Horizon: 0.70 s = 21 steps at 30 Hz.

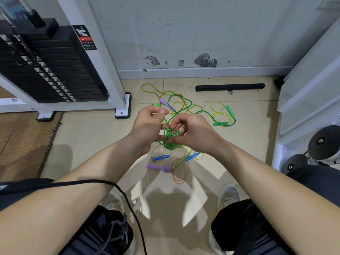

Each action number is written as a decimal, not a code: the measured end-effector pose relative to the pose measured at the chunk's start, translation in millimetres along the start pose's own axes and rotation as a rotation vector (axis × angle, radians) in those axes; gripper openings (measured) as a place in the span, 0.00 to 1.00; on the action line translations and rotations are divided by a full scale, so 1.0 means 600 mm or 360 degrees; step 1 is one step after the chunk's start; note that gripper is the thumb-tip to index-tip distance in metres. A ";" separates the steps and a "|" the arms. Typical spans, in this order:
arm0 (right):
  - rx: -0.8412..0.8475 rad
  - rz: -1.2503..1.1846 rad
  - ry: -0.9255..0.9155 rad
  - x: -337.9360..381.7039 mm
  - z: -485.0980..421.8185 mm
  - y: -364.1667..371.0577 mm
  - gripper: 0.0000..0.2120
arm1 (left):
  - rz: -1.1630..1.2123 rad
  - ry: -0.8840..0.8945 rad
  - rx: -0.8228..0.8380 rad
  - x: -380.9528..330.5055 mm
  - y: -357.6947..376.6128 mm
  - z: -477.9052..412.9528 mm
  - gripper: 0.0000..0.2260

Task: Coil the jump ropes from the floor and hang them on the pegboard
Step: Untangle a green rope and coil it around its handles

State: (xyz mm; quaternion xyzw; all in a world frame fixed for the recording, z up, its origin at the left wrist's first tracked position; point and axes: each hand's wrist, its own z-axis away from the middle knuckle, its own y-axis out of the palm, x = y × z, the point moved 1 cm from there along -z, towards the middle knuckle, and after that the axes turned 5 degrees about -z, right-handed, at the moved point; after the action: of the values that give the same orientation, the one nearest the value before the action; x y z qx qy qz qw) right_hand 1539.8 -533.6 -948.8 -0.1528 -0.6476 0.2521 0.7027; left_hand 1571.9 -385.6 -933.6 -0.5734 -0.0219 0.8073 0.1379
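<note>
Left hand (148, 124) and right hand (196, 134) meet above the floor (92, 137), both with fingers curled in. Between them hangs a small, tight coil of the green jump rope (170, 142). The right hand's fingers close round the top of the coil. The left thumb and forefinger pinch together higher up, with a strand of the same rope running from them down to the coil. A bit of green shows just above that pinch, perhaps a handle end, though it is too hidden to be sure.

From the coil the green rope trails away over the tiles in loose loops to a green handle (230, 111) at the right. Under and around the hands lies a tangle of other ropes. A yellow rope (149, 85) loops toward the wall (184, 34), with a purple handle (166, 103) just beyond the left hand. Two blue handles (161, 157) and a second purple handle (159, 167) lie nearer the person, beside a pale orange rope (179, 179).

Farther off, a black bar (230, 87) lies along the base of the wall. A weight stack (55, 70) stands at the left and round dumbbell ends (323, 142) show at the right.
</note>
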 end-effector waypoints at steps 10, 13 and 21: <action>-0.0012 -0.0023 -0.0056 -0.010 -0.002 0.014 0.17 | -0.0365 0.0385 -0.0070 -0.020 -0.017 -0.010 0.03; -0.0061 -0.0139 -0.0081 -0.007 0.001 0.017 0.17 | -0.0334 0.0403 -0.0085 -0.025 -0.019 -0.012 0.03; -0.0187 -0.0288 -0.0121 -0.004 0.002 0.028 0.19 | -0.0165 0.0349 -0.0140 -0.027 -0.029 -0.023 0.02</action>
State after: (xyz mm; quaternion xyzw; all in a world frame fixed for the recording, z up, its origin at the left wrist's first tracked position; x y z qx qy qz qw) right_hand 1535.9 -521.2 -959.6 -0.1249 -0.6985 0.1548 0.6874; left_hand 1593.2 -374.5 -920.2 -0.6619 -0.0718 0.7297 0.1558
